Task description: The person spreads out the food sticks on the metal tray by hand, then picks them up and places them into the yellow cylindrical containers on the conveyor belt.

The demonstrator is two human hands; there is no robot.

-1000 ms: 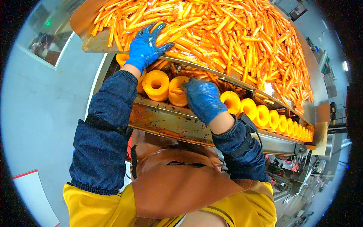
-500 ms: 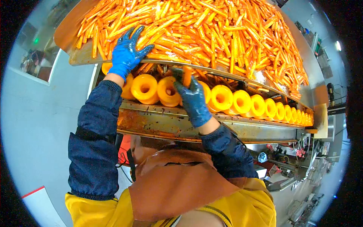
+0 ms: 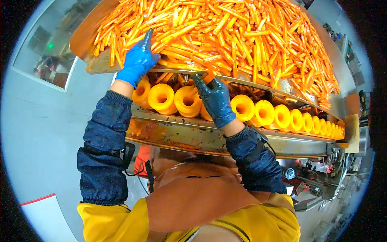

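My left hand (image 3: 139, 62), in a blue glove with dark, wet fingertips, is over the near lip of a metal tray (image 3: 94, 64) heaped with glossy orange sticks (image 3: 225, 38). Its index finger points out over the heap, the thumb stands apart, and I see nothing held. In a darker, stained glove, my right hand (image 3: 216, 99) pinches a short orange stick (image 3: 209, 76) between thumb and fingers, just below the tray's lip. Under that hand runs a row of yellow funnel-mouthed cups (image 3: 188, 101), one partly hidden by it. More sticks lie in the dark gap behind the cups.
A stained metal ledge (image 3: 173, 131) runs along the front of the cups, close to my brown apron (image 3: 193, 197). At the right end stands a pale board (image 3: 352, 133). Equipment (image 3: 310, 181) is on the floor side at lower right.
My left hand has drawn in its spread fingers, leaving the index finger stretched out. My right hand still holds a stick, now more tilted and nearer the tray's lip. The whole view has shifted slightly.
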